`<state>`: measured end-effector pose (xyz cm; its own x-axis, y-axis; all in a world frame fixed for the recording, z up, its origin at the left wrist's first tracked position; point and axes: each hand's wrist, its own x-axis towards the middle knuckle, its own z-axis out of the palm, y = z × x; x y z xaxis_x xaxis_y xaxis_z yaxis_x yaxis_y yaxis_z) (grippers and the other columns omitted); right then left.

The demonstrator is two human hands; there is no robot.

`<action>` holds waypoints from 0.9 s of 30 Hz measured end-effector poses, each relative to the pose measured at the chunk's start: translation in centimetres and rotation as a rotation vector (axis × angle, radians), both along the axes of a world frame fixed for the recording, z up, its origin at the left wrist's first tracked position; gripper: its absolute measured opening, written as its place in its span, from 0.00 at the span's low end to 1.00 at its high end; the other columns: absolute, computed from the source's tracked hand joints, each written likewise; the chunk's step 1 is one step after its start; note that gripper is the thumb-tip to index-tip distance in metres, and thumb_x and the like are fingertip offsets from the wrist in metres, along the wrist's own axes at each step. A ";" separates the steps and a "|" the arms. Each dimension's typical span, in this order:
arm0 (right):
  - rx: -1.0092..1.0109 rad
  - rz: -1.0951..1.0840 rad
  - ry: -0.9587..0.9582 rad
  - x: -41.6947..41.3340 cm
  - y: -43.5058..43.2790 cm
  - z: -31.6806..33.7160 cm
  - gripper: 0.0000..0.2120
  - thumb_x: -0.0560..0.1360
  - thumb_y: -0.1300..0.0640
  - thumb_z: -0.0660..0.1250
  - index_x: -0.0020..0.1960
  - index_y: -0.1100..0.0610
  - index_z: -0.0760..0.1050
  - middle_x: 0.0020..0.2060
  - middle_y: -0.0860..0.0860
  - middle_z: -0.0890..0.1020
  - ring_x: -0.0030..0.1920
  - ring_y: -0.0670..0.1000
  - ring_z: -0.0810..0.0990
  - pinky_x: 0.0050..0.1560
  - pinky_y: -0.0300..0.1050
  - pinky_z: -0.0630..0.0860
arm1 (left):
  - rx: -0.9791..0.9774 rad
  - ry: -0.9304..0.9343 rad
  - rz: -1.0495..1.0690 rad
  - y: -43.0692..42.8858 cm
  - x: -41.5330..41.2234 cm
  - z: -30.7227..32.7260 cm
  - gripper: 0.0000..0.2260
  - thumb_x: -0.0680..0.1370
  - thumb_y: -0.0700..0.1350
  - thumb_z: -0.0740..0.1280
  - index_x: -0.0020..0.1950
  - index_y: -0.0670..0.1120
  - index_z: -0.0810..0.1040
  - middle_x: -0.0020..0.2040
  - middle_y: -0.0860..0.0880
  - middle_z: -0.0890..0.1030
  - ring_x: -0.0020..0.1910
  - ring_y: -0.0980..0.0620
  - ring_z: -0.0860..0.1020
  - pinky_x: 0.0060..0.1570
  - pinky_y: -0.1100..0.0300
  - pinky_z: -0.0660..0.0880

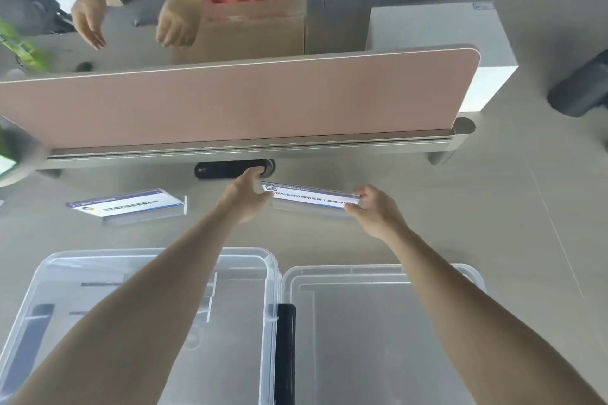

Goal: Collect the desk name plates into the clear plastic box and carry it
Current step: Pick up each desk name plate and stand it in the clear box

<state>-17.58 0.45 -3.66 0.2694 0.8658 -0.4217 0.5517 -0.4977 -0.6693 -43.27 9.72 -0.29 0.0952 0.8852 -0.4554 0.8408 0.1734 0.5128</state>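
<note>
A clear acrylic name plate (311, 199) with a white and blue card lies near the pink divider. My left hand (246, 196) grips its left end and my right hand (375, 210) grips its right end. A second name plate (126, 205) rests on the desk to the left, untouched. The clear plastic box (62, 273) stands at the near left under my left forearm, with some clear pieces inside. Its clear lid (378, 276) lies flat to the right of it.
A pink divider panel (230, 99) crosses the desk behind the plates, with a black socket strip (223, 169) at its foot. Beyond it another person's hands (174, 23) hover by a cardboard box (250, 29). A white box (437, 33) sits far right.
</note>
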 end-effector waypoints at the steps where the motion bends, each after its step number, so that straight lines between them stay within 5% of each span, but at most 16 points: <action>1: 0.009 0.015 -0.013 0.1 0.3 -0.4 0.17 0.76 0.49 0.67 0.62 0.54 0.78 0.56 0.51 0.81 0.57 0.54 0.79 0.49 0.42 0.71 | 0.000 0.018 -0.018 0.4 0.2 -0.5 0.24 0.75 0.52 0.69 0.71 0.55 0.71 0.68 0.50 0.76 0.64 0.47 0.76 0.59 0.51 0.75; 6: 0.026 0.031 -0.055 0.4 0.6 -1.9 0.19 0.75 0.45 0.65 0.41 0.63 0.75 0.31 0.56 0.76 0.36 0.58 0.75 0.32 0.47 0.69 | 0.056 0.129 -0.087 1.1 1.2 -1.1 0.13 0.76 0.54 0.69 0.57 0.52 0.81 0.48 0.49 0.78 0.47 0.47 0.75 0.43 0.58 0.67; 11: 0.162 -0.024 0.177 1.2 0.1 0.4 0.10 0.76 0.47 0.66 0.51 0.50 0.82 0.45 0.48 0.85 0.48 0.49 0.83 0.49 0.46 0.77 | 0.172 0.034 -0.108 1.1 1.0 0.4 0.15 0.75 0.56 0.71 0.55 0.49 0.80 0.46 0.47 0.82 0.46 0.47 0.78 0.40 0.58 0.68; 17: 0.331 -0.240 0.476 0.3 -1.3 5.6 0.15 0.76 0.46 0.66 0.49 0.58 0.78 0.45 0.58 0.83 0.42 0.48 0.77 0.44 0.45 0.70 | 0.193 -0.209 0.060 -0.6 1.2 5.5 0.17 0.70 0.59 0.75 0.50 0.57 0.72 0.43 0.49 0.83 0.38 0.50 0.78 0.34 0.59 0.70; 20: 0.367 -0.289 0.585 -0.4 -2.1 7.9 0.12 0.77 0.46 0.67 0.45 0.56 0.78 0.38 0.49 0.81 0.40 0.46 0.75 0.41 0.43 0.70 | 0.192 -0.437 0.186 -2.4 0.9 7.8 0.17 0.66 0.58 0.77 0.48 0.55 0.75 0.42 0.51 0.86 0.39 0.49 0.81 0.40 0.55 0.75; 23: 0.376 -0.312 0.673 -1.2 -2.9 9.9 0.26 0.70 0.36 0.71 0.48 0.59 0.77 0.42 0.54 0.80 0.43 0.54 0.78 0.44 0.56 0.74 | 0.188 -0.624 0.198 -4.6 0.2 10.0 0.09 0.69 0.55 0.74 0.45 0.54 0.80 0.38 0.53 0.82 0.34 0.54 0.76 0.39 0.57 0.71; 25: 0.421 -0.298 0.721 -1.8 -3.4 10.8 0.19 0.73 0.41 0.70 0.50 0.57 0.79 0.50 0.59 0.84 0.52 0.62 0.82 0.56 0.67 0.77 | 0.151 -0.663 0.142 -6.3 -0.2 11.2 0.04 0.74 0.53 0.72 0.41 0.56 0.81 0.37 0.55 0.80 0.34 0.57 0.75 0.38 0.61 0.70; 27: 0.428 -0.294 0.764 -2.5 -3.8 11.9 0.12 0.75 0.46 0.67 0.51 0.53 0.81 0.52 0.56 0.85 0.57 0.61 0.82 0.60 0.68 0.74 | 0.071 -0.712 0.112 -7.8 -0.7 11.6 0.03 0.76 0.52 0.71 0.48 0.56 0.82 0.45 0.57 0.84 0.47 0.58 0.82 0.47 0.59 0.78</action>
